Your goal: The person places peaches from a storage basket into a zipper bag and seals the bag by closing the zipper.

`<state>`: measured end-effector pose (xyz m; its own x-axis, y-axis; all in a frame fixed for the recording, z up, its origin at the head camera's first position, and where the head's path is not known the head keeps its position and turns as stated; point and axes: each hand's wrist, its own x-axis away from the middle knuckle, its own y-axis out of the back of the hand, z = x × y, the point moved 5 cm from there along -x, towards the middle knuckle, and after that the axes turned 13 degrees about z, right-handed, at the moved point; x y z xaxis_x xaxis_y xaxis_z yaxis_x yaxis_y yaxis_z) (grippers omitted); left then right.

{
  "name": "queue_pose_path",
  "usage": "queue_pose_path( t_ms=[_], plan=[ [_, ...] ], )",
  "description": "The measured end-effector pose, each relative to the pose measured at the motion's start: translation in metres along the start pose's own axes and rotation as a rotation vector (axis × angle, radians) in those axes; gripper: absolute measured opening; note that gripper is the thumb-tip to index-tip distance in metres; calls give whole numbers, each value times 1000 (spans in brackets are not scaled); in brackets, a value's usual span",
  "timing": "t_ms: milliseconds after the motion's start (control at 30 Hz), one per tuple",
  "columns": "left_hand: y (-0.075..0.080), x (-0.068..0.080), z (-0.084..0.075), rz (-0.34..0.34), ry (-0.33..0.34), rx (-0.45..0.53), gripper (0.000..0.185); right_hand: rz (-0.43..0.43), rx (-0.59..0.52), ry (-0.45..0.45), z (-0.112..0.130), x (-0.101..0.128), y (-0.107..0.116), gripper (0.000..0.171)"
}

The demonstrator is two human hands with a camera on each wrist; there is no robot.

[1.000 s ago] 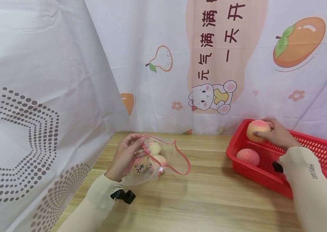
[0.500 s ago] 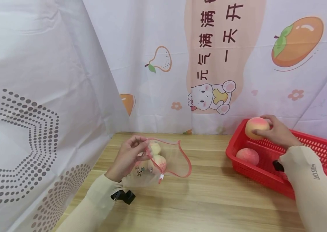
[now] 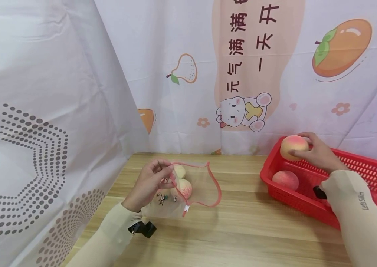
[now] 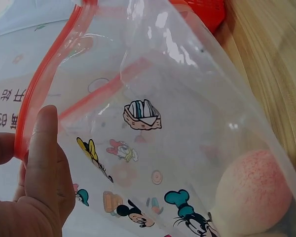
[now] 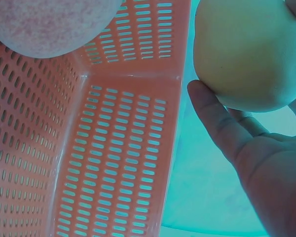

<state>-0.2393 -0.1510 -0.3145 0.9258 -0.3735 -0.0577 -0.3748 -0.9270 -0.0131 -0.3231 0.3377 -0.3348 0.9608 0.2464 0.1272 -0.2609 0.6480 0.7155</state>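
My left hand (image 3: 150,181) pinches the red zip rim of a clear cartoon-printed bag (image 3: 195,187) and holds its mouth open above the wooden table (image 3: 242,230). Two peaches (image 3: 183,185) lie inside the bag; the left wrist view shows one peach (image 4: 254,190) through the plastic (image 4: 153,113). My right hand (image 3: 317,152) grips a peach (image 3: 292,146) lifted over the far left corner of the red basket (image 3: 369,174). In the right wrist view that peach (image 5: 246,54) sits against my fingers (image 5: 212,113). Another peach (image 3: 285,180) rests in the basket.
Printed white curtains (image 3: 41,111) close off the left side and the back of the table. The red basket's perforated wall (image 5: 113,158) fills the right wrist view. Bare wood lies between the bag and the basket.
My right hand has raised its peach a little above the basket's corner. The left hand has drawn the bag's rim slightly lower and wider, and the bag has sagged toward the table.
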Motion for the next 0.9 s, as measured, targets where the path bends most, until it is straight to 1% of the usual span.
queue_pose_path(
  t_ms=[400, 900],
  plan=[
    [-3, 3, 5, 17, 16, -35, 21, -28, 14, 30, 8, 5, -3, 101],
    [-3, 4, 7, 15, 9, -42, 20, -47, -17, 69, 18, 6, -8, 92]
  ],
)
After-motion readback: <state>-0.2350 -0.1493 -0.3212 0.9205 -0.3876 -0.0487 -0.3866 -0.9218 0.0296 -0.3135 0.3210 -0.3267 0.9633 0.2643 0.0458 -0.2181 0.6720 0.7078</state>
